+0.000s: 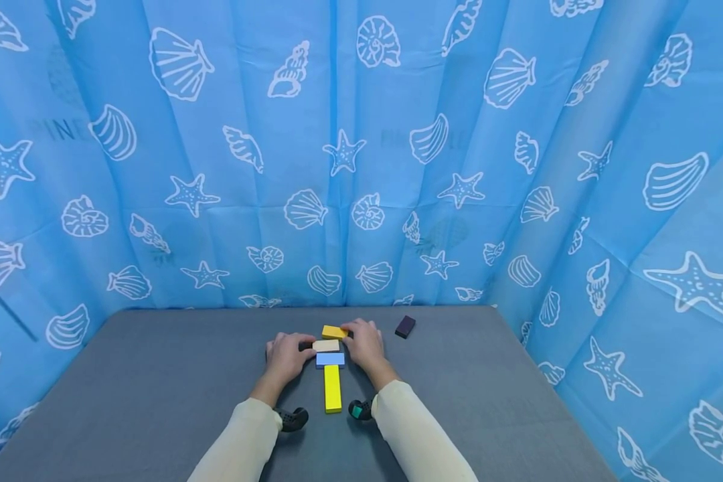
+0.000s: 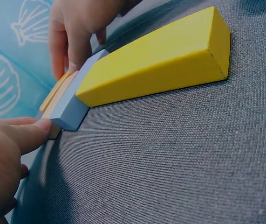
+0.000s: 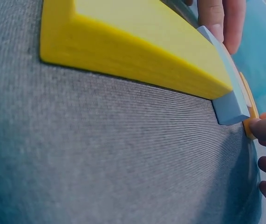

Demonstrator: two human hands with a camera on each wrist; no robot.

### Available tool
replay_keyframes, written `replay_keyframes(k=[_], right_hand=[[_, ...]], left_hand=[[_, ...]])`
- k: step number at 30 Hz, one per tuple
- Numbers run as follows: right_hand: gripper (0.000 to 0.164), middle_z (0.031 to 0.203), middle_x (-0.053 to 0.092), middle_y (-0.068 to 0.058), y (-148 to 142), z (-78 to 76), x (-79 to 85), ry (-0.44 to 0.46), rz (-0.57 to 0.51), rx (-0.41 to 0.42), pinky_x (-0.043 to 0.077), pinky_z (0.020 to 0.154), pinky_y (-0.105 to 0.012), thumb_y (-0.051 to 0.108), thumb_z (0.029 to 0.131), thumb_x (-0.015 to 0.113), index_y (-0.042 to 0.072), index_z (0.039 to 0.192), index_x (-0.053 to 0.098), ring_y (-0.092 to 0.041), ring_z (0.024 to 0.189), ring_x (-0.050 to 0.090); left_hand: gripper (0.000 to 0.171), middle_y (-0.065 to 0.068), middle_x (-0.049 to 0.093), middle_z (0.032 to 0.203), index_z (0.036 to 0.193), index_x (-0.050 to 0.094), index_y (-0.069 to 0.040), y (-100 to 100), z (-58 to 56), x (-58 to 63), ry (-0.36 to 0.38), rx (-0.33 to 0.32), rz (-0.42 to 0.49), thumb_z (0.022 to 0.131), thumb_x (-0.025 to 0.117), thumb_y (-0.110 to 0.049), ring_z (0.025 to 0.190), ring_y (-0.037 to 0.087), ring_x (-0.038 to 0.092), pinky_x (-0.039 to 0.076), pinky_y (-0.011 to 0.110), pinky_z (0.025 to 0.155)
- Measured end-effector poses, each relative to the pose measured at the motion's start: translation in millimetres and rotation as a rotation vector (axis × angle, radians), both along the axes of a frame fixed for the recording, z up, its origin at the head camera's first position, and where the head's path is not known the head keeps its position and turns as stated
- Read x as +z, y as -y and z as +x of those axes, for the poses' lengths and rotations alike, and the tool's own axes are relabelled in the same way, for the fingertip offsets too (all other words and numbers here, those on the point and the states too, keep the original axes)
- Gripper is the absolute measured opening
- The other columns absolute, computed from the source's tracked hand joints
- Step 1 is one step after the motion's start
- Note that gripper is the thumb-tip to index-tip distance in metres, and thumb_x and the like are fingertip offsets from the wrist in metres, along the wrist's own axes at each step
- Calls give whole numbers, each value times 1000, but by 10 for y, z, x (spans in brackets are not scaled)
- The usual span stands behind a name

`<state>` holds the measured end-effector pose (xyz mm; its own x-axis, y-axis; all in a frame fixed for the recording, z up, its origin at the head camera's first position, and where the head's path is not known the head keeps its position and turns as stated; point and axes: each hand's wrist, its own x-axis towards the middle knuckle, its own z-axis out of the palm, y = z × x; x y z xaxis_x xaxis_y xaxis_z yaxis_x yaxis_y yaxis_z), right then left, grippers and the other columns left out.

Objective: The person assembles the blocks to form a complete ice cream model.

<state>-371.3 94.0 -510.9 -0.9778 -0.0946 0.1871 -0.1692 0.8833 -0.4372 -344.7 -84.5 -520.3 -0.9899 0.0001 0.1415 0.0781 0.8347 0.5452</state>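
My left hand (image 1: 288, 355) grips the left end of a cream wooden block (image 1: 326, 345). Just beyond that block lies an orange-yellow block (image 1: 334, 331), slightly askew, and my right hand (image 1: 364, 343) pinches its right end. In the right wrist view the thumb (image 3: 258, 127) is against the orange-yellow block's end. On the near side of the cream block a blue block (image 1: 330, 360) lies crosswise. From the blue block's middle a long yellow block (image 1: 333, 389) runs toward me, its far end meeting the blue one.
A dark block (image 1: 405, 327) lies apart, right of my right hand near the table's far edge. The grey cloth-covered table (image 1: 175, 395) spreads to both sides. Behind it and along the right hangs a blue curtain (image 1: 337, 100) with white shells and starfish.
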Motion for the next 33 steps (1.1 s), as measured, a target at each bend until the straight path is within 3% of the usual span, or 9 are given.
replay_keyframes(k=[8,17,24,33], right_hand=[[30,119,64,-1,-24,1,-42,-4,-15,18,41,82,-37,20,92,69,20,122,69,-20,95,50],[33,119,64,-5,-148,101,-51,-33,-219,54,43,92,-44,20,91,70,15,124,67,-24,106,52],[30,102,66,-1,-206,282,-17,-1,-339,91,47,84,-38,18,90,71,12,120,68,-20,93,53],[29,89,61,4,-173,400,-56,49,-373,102,48,79,-34,17,89,73,13,118,69,-17,83,53]], left_hand=[[40,4,68,115,122,69,-17,6,25,7,3,7,23,84,77,-25,101,26,47,31,49,91],[36,0,69,108,120,70,-16,85,117,-52,-55,49,129,85,77,-23,101,23,49,30,46,91],[32,-1,70,97,115,72,-17,80,213,-46,-93,53,200,85,77,-25,97,24,50,29,48,90],[32,-4,66,82,112,72,-15,-31,261,-41,-105,101,210,83,79,-27,91,24,50,27,50,91]])
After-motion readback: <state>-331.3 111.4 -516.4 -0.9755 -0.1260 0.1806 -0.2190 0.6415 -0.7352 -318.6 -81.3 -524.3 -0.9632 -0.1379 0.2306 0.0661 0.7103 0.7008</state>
